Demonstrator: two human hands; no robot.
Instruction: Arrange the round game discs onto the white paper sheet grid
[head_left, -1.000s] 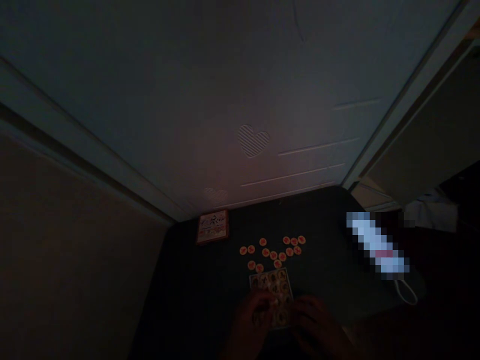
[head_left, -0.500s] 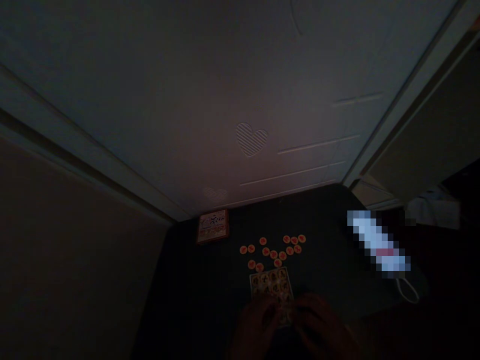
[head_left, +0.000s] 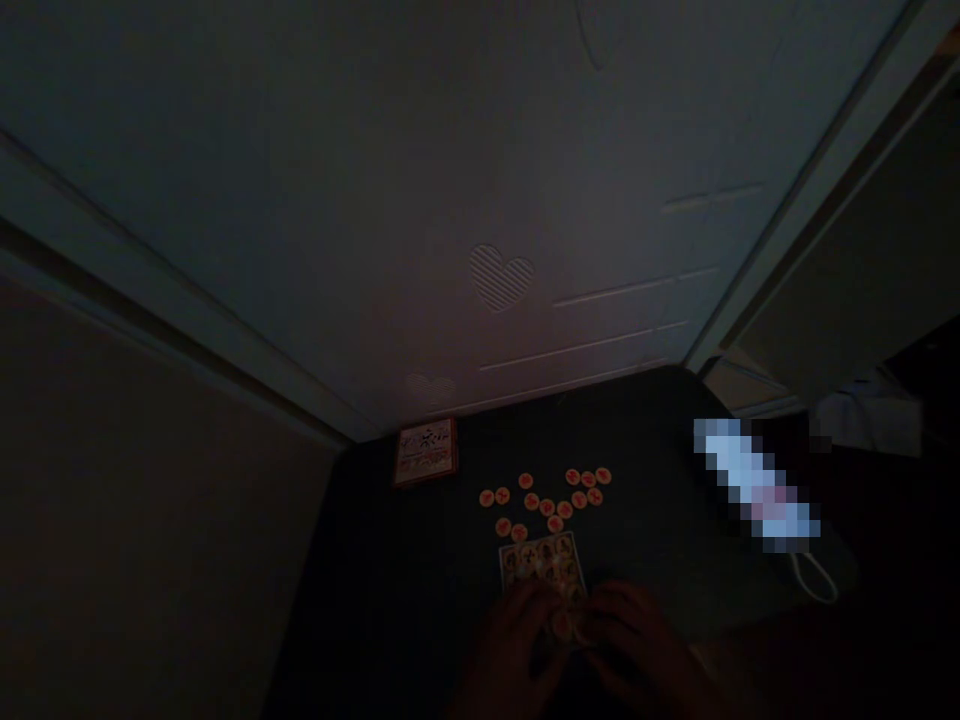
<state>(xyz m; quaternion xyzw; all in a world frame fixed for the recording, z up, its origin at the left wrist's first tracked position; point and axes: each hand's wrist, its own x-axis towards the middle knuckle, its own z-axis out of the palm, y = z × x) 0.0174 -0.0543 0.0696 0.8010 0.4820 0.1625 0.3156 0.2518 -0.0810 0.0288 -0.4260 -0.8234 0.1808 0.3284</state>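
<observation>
A square tray (head_left: 579, 560) with a pale rim lies at the lower middle, holding rows of round Chinese chess pieces (head_left: 546, 551) with dark characters. Over its lower left part is my left hand (head_left: 514, 635), its fingers and thumb apart. From the right, my right hand (head_left: 634, 635) reaches to the tray's edge; its fingertips are closed at a round chess piece, partly covered by them. Between the two hands shows another chess piece (head_left: 562, 626). Beyond the tray, loose chess pieces with red characters (head_left: 547, 508) lie scattered face up. Darkness hides much of both hands.
On the dark padded surface (head_left: 375, 560), a flat box (head_left: 425, 452) with a printed lid stands at the back left. To the right lies a blurred-out bright object (head_left: 754, 485) with a white cord loop (head_left: 816, 580). Behind rises a pale panel with a heart relief (head_left: 501, 278).
My hands have parted slightly, and a chess piece at the tray's near side shows more clearly between them. The tray and the loose red pieces have not moved.
</observation>
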